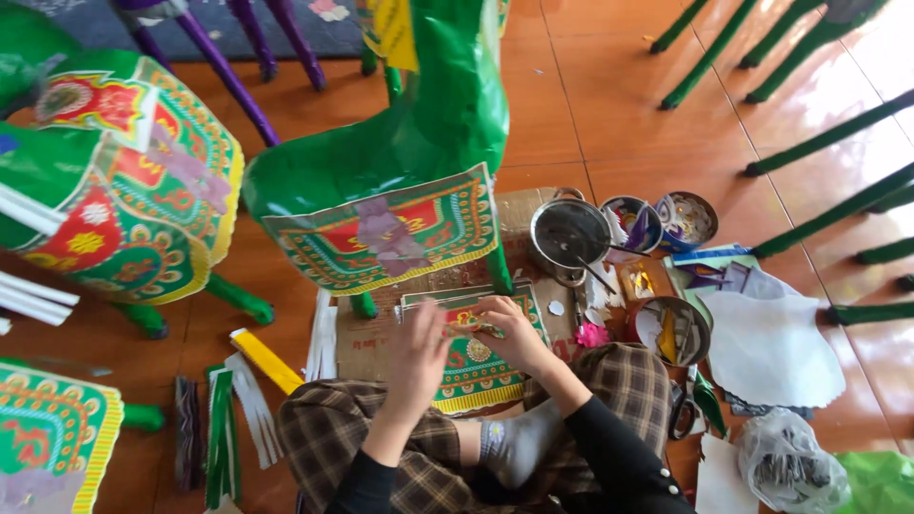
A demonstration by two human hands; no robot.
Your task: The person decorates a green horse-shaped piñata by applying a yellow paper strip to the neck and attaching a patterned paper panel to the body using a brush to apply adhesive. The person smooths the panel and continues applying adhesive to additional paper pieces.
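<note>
My left hand (416,360) and my right hand (514,331) meet over a patterned paper sheet (473,366) in green, red and yellow that rests on my lap. Both hands pinch a small decorative piece (484,329) just above the sheet. A green paper animal figure (419,143) stands right in front of me, with a matching patterned saddle panel (390,236) on its side. My legs are crossed in plaid trousers (333,438), with a grey sock (522,440) showing.
A metal pot (568,235) with a stick in it, small bowls of scraps (671,221), a tin (672,331), scissors (682,411), white paper (771,343) and a plastic bag (790,466) lie to my right. More decorated figures (124,181) stand left. Paper strips (228,409) lie on the floor.
</note>
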